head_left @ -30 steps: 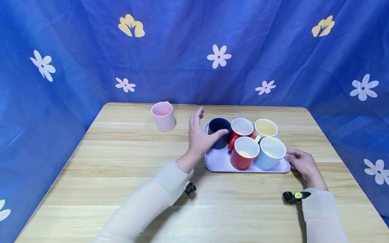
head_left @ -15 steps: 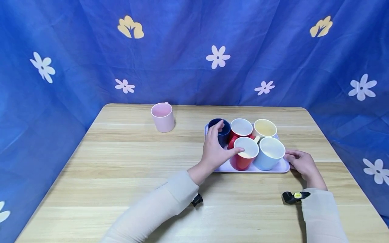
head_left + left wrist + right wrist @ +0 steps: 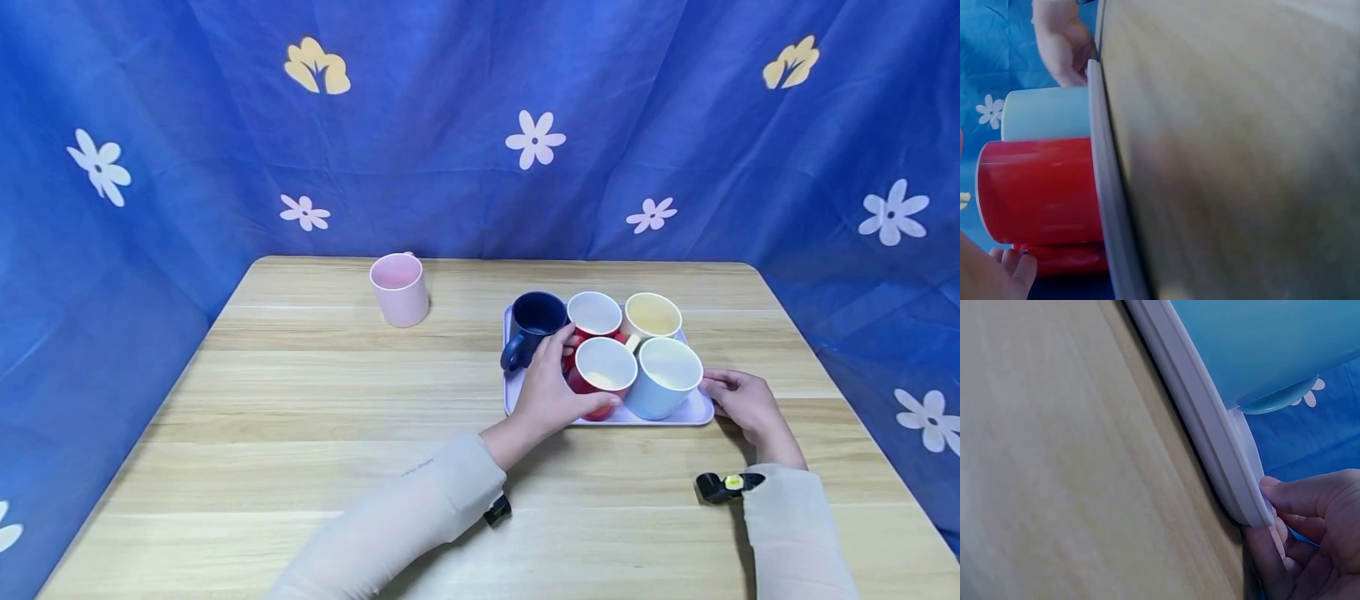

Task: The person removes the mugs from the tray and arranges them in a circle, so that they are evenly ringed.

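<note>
My left hand (image 3: 551, 390) is at the front red mug (image 3: 590, 405), its thumb across the near side and its fingers around the left. In the left wrist view the fingers (image 3: 1022, 269) reach red material beside this mug's wall (image 3: 1041, 190). My right hand (image 3: 746, 407) pinches the right edge of the lilac tray (image 3: 1210, 425), thumb above and fingers beneath. On the tray also stand a navy mug (image 3: 534, 333), a second red mug (image 3: 583, 332), a cream mug (image 3: 654, 319) and a light blue mug (image 3: 656, 400), all upright.
A pink mug (image 3: 403, 302) stands upright on the wooden table (image 3: 300, 400), left of the tray near the back edge. A blue curtain (image 3: 450, 167) with flower prints hangs behind the table and along both sides.
My left hand has moved from the navy mug rightward and toward me to the front red mug, uncovering the navy mug's handle. My right hand has stayed at the tray edge.
</note>
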`<action>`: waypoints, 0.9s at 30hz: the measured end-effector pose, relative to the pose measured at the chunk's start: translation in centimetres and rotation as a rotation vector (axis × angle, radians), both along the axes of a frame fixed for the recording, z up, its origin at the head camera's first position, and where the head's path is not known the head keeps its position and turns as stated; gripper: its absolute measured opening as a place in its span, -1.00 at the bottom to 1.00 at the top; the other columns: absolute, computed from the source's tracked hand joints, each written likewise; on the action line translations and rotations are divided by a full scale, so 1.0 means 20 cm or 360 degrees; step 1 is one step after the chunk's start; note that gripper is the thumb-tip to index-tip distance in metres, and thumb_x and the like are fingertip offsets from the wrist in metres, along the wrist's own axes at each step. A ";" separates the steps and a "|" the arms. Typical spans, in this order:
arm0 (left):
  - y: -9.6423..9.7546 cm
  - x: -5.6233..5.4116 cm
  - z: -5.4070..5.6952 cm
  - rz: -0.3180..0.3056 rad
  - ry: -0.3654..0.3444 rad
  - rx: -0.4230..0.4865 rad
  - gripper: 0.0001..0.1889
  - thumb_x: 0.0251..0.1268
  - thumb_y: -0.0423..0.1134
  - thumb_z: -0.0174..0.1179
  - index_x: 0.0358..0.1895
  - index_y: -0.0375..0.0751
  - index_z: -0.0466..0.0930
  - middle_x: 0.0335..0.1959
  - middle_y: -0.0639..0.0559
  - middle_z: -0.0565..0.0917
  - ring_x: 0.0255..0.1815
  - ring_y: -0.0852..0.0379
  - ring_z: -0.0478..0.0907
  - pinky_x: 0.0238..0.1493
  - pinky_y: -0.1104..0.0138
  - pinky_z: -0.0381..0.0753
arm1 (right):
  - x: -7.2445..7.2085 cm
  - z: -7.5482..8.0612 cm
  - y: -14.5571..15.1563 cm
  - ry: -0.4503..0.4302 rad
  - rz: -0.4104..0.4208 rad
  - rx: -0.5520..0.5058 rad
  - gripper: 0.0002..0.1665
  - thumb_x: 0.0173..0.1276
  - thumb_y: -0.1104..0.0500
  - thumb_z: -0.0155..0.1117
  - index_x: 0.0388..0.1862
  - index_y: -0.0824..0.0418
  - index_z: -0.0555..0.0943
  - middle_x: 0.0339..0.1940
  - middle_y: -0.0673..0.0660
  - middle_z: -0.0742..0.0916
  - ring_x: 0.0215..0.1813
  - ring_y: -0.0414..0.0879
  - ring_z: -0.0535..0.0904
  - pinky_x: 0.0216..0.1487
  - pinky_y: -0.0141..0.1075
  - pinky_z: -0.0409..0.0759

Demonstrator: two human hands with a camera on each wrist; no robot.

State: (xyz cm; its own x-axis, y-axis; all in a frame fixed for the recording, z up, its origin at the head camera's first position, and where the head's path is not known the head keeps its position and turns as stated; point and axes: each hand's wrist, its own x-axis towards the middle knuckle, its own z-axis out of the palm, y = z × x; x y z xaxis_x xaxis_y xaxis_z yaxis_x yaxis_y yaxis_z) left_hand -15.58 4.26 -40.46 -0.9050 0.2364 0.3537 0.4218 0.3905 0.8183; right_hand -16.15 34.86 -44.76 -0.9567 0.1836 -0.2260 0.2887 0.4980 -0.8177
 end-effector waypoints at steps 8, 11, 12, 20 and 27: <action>0.04 0.00 -0.02 0.0096 -0.0039 -0.0138 0.10 -0.41 0.05 0.62 0.35 -0.22 0.26 0.12 -0.05 0.39 0.18 0.05 0.30 0.17 0.22 0.38 | 0.00 0.01 -0.01 -0.0001 -0.0011 0.0009 -0.47 0.45 0.15 0.10 0.25 0.49 0.39 0.03 0.36 0.62 -0.27 -0.39 0.53 -0.26 -0.43 0.60; 0.06 0.00 -0.02 0.0113 -0.0059 -0.0148 0.08 -0.42 0.07 0.62 0.32 -0.23 0.30 0.09 -0.06 0.38 0.18 0.05 0.28 0.14 0.21 0.39 | 0.00 0.01 -0.01 -0.0006 -0.0015 0.0005 -0.47 0.45 0.16 0.10 0.25 0.49 0.39 0.03 0.35 0.63 -0.27 -0.40 0.53 -0.26 -0.43 0.60; 0.06 -0.01 -0.03 0.0118 -0.0068 -0.0152 0.07 -0.43 0.07 0.62 0.31 -0.22 0.32 0.08 -0.06 0.37 0.17 0.05 0.27 0.14 0.21 0.39 | 0.00 0.01 -0.01 -0.0007 -0.0016 0.0001 -0.47 0.45 0.16 0.10 0.25 0.49 0.39 0.03 0.34 0.63 -0.27 -0.40 0.53 -0.26 -0.43 0.60; 0.09 -0.02 -0.04 0.0165 -0.0121 -0.0155 -0.04 -0.43 0.03 0.63 0.21 -0.18 0.41 0.04 -0.03 0.36 0.15 0.06 0.25 0.12 0.21 0.40 | 0.00 0.01 0.00 -0.0006 -0.0020 -0.0006 -0.47 0.45 0.16 0.10 0.25 0.49 0.40 0.03 0.32 0.63 -0.27 -0.42 0.52 -0.25 -0.43 0.60; 0.09 -0.03 -0.06 0.0190 -0.0074 -0.0112 -0.13 -0.45 0.01 0.63 0.12 -0.17 0.47 -0.01 0.00 0.38 0.11 0.07 0.27 0.06 0.24 0.42 | 0.00 0.00 0.00 0.0013 -0.0012 -0.0011 -0.48 0.45 0.15 0.10 0.25 0.49 0.40 0.06 0.35 0.62 -0.27 -0.44 0.52 -0.25 -0.44 0.60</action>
State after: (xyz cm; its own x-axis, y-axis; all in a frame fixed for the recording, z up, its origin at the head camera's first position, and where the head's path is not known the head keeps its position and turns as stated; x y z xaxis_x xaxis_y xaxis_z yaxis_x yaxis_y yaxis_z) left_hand -16.16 6.04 -41.58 -0.9432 0.1489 0.2970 0.3312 0.4926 0.8048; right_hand -16.07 34.82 -44.86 -0.9570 0.1893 -0.2196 0.2859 0.4901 -0.8234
